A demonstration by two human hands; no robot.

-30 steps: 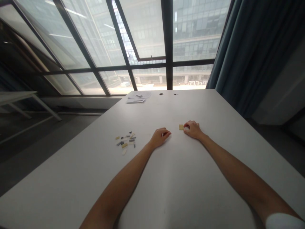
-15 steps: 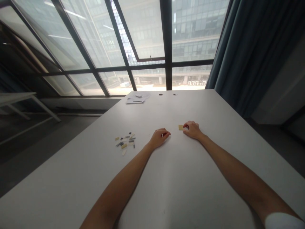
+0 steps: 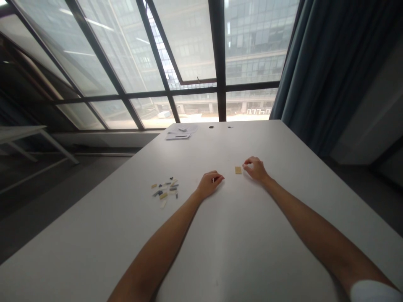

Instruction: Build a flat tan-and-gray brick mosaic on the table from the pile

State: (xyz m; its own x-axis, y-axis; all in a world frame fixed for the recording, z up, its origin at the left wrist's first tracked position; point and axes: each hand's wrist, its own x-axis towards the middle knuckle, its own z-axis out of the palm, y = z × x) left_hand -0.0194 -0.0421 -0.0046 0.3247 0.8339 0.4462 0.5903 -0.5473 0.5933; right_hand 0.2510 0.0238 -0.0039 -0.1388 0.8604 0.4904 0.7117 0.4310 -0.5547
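My left hand (image 3: 210,183) rests on the white table (image 3: 252,235), fingers curled and tips pressed together. Anything they may hold is too small to make out. A square tan studded plate (image 3: 238,170), like a toy building-brick plate, lies flat to the right of it. Just right of that plate is my right hand (image 3: 254,168), its thumb and fingers closed in a pinch, apart from the plate. Whether a small piece sits in this pinch cannot be seen. Left of my left hand lies a loose pile of small bricks (image 3: 163,195) in tan, grey, dark and white.
At the table's far left corner lie papers (image 3: 178,136) with a dark pen-like stick on them. Two small dark round spots (image 3: 211,127) are near the far edge. Windows stand beyond, a blue curtain (image 3: 302,84) hangs at the right, and another table (image 3: 22,132) stands at the left.
My right hand has drawn slightly up and away from the tan plate, which it was touching or overlapping before. My left hand stays nearly in place. The view has tilted slightly.
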